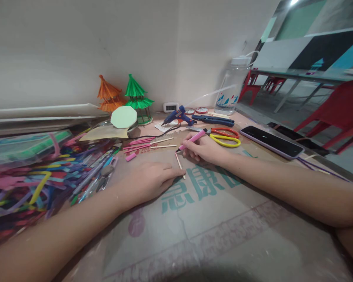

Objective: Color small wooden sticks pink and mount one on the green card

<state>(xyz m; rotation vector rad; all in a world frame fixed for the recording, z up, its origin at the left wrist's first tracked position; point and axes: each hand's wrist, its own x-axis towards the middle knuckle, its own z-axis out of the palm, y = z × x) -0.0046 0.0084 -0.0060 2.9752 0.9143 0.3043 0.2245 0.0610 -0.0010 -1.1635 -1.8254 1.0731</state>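
My right hand [197,148] is closed around a pink marker pen [195,137], its dark tip slanting down to the left. Just below that tip lies a thin wooden stick [179,163], pink at its upper end. The fingertips of my left hand [148,178] are closed on the lower part of this stick, keeping it against the table covering. Several more sticks [142,145], partly coloured pink, lie beyond my left hand. Beside them rests the pink pen cap [131,157].
Colourful pipe cleaners [32,184] and pens crowd the left. Behind stand orange [108,94] and green [137,98] tiered models. A blue glue gun [179,115], scissors [225,140], utility knife [214,120] and water bottle [231,88] sit at the back; a phone [270,141] lies right.
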